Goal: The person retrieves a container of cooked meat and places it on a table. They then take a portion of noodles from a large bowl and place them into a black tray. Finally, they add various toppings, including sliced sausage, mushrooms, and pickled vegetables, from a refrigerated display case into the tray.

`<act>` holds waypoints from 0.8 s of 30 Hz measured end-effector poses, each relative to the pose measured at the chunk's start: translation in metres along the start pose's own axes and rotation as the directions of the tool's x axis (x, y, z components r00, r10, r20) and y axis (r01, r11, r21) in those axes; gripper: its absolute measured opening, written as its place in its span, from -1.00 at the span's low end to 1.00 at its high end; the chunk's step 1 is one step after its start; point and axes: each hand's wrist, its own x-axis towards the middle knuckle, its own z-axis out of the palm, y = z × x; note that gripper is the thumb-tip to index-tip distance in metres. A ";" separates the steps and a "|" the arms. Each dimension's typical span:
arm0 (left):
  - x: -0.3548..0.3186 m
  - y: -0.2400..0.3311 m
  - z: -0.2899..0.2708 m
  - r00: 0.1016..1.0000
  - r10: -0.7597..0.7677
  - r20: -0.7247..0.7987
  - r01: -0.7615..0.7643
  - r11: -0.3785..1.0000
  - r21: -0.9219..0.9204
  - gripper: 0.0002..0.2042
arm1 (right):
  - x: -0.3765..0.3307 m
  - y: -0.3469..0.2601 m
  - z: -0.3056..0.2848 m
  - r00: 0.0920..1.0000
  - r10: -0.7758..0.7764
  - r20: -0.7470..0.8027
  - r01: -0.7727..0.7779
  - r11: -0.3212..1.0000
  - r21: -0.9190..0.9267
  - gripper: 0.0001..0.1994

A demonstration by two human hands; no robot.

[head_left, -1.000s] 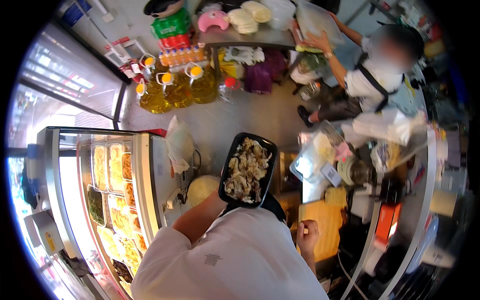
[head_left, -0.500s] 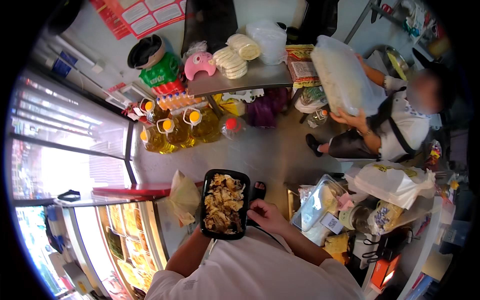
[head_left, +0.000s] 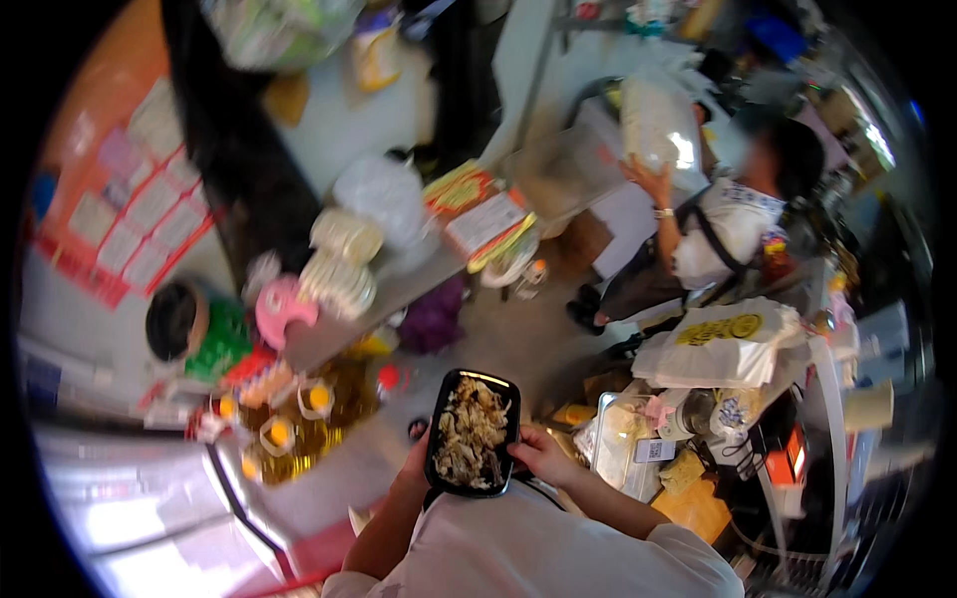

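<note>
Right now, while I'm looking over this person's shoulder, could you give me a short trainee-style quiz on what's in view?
1. True or false: the person's left hand and right hand are both on the black tray.

2. Multiple choice: what lies in the black tray?
A. Whole eggs
B. Brownish food pieces
C. Green leaves

3. Fill in the blank: the curved object on the grey table is ____ in colour.

Key:
1. True: one hand is at each side of it.
2. B
3. Pink
</note>
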 end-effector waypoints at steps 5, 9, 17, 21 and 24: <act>0.089 0.106 0.010 0.977 -0.195 -0.092 0.215 0.899 0.383 -0.34 | 0.005 -0.039 0.002 0.941 -0.073 -0.329 0.149 0.966 0.212 -0.78; 0.125 0.135 -0.017 0.891 -0.059 -0.450 0.349 0.724 0.596 -0.51 | 0.004 -0.061 -0.019 0.855 -0.029 -0.518 0.281 0.865 0.415 -0.74; 0.180 0.145 -0.142 0.791 -0.107 -0.602 0.520 0.636 0.570 -0.66 | 0.069 -0.084 -0.133 0.699 0.039 -0.714 0.403 0.804 0.438 -0.76; 0.223 0.146 -0.076 0.694 0.076 -0.715 0.691 0.207 0.693 -0.67 | 0.100 -0.145 -0.198 0.645 0.001 -0.765 0.447 0.811 0.378 -0.84; 0.291 0.152 -0.001 0.909 0.200 -0.366 0.407 -0.231 0.884 -0.66 | 0.121 -0.176 -0.243 0.629 -0.060 -0.775 0.465 0.828 0.313 -0.91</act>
